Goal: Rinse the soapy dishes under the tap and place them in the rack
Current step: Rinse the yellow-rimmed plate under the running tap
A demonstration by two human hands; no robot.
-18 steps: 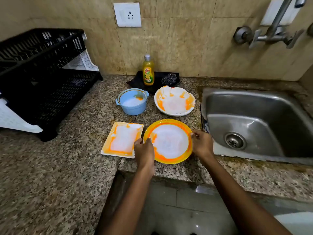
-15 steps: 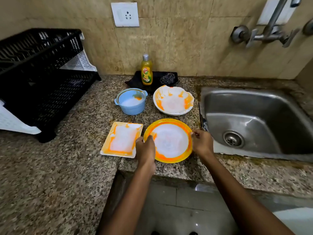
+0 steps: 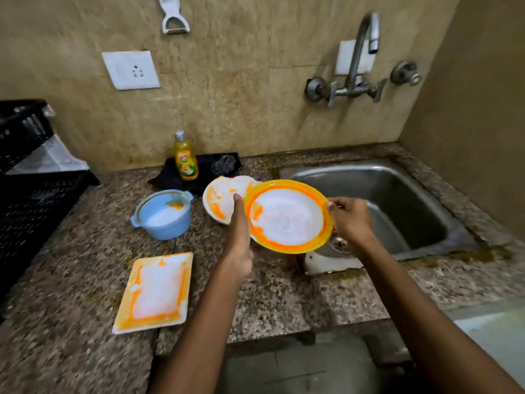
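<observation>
Round yellow-rimmed plate (image 3: 287, 217), white with soap, hung between my two hands over the counter's (image 3: 284, 285) edge where it met the sink (image 3: 403, 200). My left hand (image 3: 240, 240) had its fingers closed on the plate's left rim, my right hand (image 3: 350, 220) pinched the right rim above the basin. The tap (image 3: 366, 38) stood up and to the right of the plate, nearer my right hand. No water seemed to be running, though blur made that uncertain. The plate tilted slightly toward me.
</observation>
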